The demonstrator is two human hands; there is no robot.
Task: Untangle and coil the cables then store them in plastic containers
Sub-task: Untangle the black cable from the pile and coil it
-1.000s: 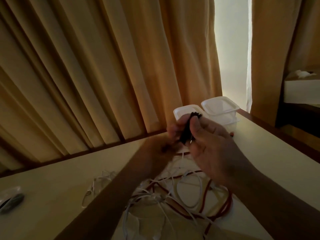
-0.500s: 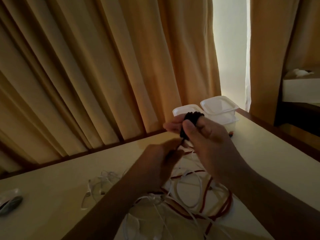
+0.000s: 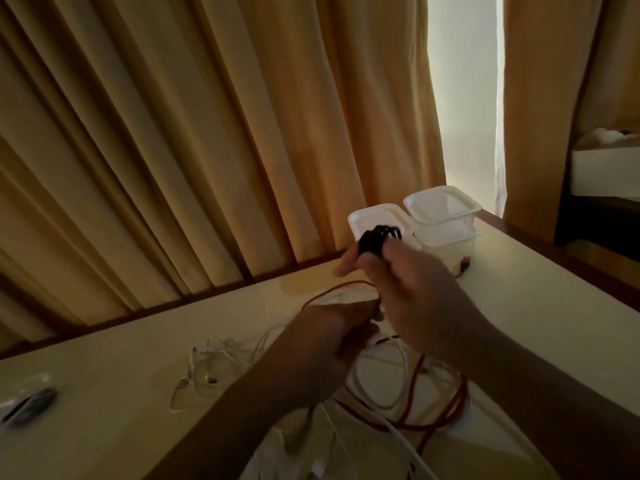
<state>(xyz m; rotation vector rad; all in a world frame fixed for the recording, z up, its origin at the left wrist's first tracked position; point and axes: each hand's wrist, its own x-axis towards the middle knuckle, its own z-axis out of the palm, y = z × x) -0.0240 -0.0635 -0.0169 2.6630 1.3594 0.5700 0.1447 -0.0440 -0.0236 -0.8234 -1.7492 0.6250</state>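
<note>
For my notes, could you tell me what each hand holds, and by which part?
The right hand pinches the coiled black cable at the coil's lower end; whether the left hand holds anything cannot be told.

Translucent plastic containers [image 3: 441, 211], cloth curtains [image 3: 207, 133], seemingly smooth matt tabletop [image 3: 104, 393].

Tan curtains [image 3: 173, 150] are hanging in deep folds from nine to twelve o'clock. At one o'clock a bright strip of window [image 3: 464, 98] is glowing between them and another curtain panel [image 3: 543, 98]. A pale table [image 3: 104, 393] is stretching across the lower half, a dark wooden band [image 3: 156, 308] running along its far side. At eight o'clock a dark oblong object [image 3: 33, 405] — too blurred to name — is lying on the tabletop. At three o'clock a white box [image 3: 606, 171] is sitting on a dark shelf [image 3: 595, 220].
</note>
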